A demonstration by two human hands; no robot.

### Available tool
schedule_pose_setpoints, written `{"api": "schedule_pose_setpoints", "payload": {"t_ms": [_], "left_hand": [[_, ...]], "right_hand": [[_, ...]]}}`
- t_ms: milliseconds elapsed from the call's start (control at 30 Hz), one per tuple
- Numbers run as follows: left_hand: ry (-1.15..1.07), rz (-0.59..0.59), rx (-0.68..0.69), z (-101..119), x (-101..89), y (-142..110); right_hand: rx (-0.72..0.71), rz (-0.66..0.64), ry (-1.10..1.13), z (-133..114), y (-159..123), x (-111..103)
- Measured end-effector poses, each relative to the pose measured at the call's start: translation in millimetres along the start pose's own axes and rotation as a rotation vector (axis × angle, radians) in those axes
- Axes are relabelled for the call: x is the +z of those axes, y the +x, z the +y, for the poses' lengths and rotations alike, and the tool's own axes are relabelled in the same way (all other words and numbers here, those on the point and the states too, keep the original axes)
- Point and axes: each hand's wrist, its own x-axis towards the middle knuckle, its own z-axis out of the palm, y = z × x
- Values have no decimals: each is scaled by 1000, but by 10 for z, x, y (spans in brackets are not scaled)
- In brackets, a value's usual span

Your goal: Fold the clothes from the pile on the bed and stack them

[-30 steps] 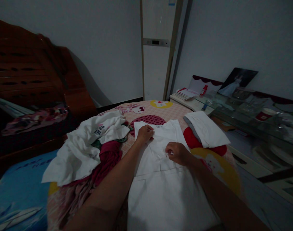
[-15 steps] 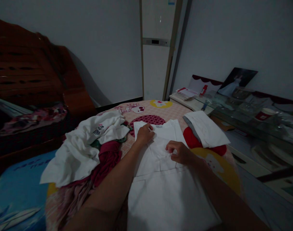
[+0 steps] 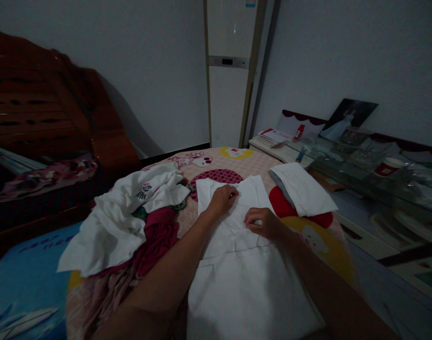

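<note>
two hands: our left hand and right hand, both at white garment
fingers: curled; whether clamped on it, we cannot tell

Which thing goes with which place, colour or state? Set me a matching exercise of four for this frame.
Things:
1. White garment
2. Folded clothes
3. Maroon cloth
4. Cup

Descriptions:
A. On the right side of the table
B. Red and white
C. Beneath the left hand and right hand
D. Crumpled, on the left side of the table

Pairs: 1-C, 2-A, 3-D, 4-B
</note>
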Motion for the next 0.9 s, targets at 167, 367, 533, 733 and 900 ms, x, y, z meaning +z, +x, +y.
{"api": "schedule_pose_setpoints", "payload": {"t_ms": [167, 367, 533, 733, 900], "left_hand": [[-139, -76, -60, -49, -48, 22], [-552, -290, -14, 104, -180, 15], [-703, -512, -55, 57, -62, -28], [-838, -605, -56, 110, -177, -39], [-750, -702, -165, 129, -154, -72]], "right_hand": [[17, -4, 56, 7, -6, -34], [182, 222, 166, 43, -17, -142], [337, 149, 269, 40, -34, -119], [361, 110, 391, -58, -35, -79], [414, -40, 440, -46, -23, -9]]}}
